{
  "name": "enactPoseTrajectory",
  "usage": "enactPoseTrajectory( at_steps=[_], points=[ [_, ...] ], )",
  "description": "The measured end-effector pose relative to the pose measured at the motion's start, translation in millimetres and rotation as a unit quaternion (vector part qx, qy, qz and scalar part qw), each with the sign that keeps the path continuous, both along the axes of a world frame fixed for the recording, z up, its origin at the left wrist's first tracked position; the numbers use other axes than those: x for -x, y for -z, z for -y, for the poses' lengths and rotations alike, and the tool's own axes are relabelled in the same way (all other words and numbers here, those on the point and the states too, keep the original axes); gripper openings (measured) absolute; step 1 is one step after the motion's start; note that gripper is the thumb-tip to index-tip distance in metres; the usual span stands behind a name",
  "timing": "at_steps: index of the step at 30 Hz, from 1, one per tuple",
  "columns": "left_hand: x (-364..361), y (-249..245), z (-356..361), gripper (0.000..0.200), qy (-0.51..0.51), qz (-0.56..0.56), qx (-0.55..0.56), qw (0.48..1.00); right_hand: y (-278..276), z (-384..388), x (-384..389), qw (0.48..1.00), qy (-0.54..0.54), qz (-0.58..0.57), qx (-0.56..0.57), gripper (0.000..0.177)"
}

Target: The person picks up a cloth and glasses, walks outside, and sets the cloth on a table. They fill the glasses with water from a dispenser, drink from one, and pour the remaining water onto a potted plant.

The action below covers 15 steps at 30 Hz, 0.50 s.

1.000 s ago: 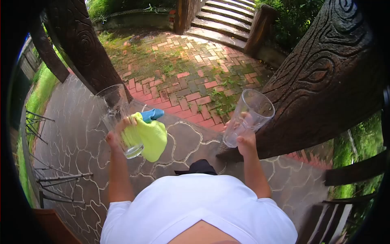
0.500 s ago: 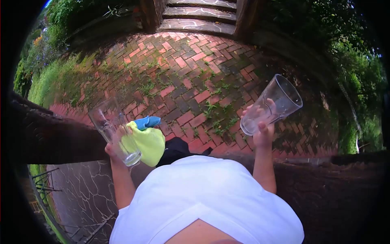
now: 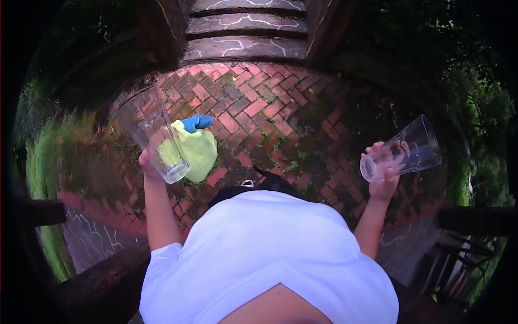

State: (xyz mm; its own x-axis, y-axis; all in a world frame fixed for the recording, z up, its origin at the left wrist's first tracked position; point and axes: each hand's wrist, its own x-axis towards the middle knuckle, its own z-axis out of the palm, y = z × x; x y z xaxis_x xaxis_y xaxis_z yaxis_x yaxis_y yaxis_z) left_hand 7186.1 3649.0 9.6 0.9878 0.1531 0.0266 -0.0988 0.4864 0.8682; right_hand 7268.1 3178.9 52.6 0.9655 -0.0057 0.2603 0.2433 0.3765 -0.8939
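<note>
My left hand (image 3: pixel 152 164) is closed around the lower part of a tall clear drinking glass (image 3: pixel 145 120), its mouth tilted up and to the left. A yellow-green cloth (image 3: pixel 200 155) hangs beside that glass from the same hand, and a piece of blue cloth (image 3: pixel 196 123) pokes out at its top. Out to the right, my right hand (image 3: pixel 384 184) grips a second clear glass (image 3: pixel 420 148) near its base, with the mouth leaning up and to the right. Both glasses look see-through, with no drink visible in them.
Red and dark bricks (image 3: pixel 253 108) with moss pave the ground ahead. Stone steps (image 3: pixel 245 48) rise beyond, between dark posts. Greenery (image 3: pixel 38 162) borders both sides. A dark beam (image 3: pixel 475 220) lies to the right, with dark metal bars (image 3: pixel 458 264) below it.
My view has moved forward over the bricks, and the steps look nearer. My right hand has swung outward with its glass, which leans further right. The left hand keeps its glass and cloths.
</note>
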Motion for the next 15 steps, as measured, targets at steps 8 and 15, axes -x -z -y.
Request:
enactPoseTrajectory(
  at_steps=[8,15],
  points=[
    [-331.2,15.2,-71.3,0.095,0.113,0.028,0.003,0.993,21.4,-50.5,-222.6,0.999,0.036,-0.017,0.030,0.087],
    [-553.1,16.2,-136.6,0.093,0.055,-0.028,0.015,0.998,24.9,-153.7,-534.3,1.000,0.010,-0.014,0.015,0.088]
  ],
)
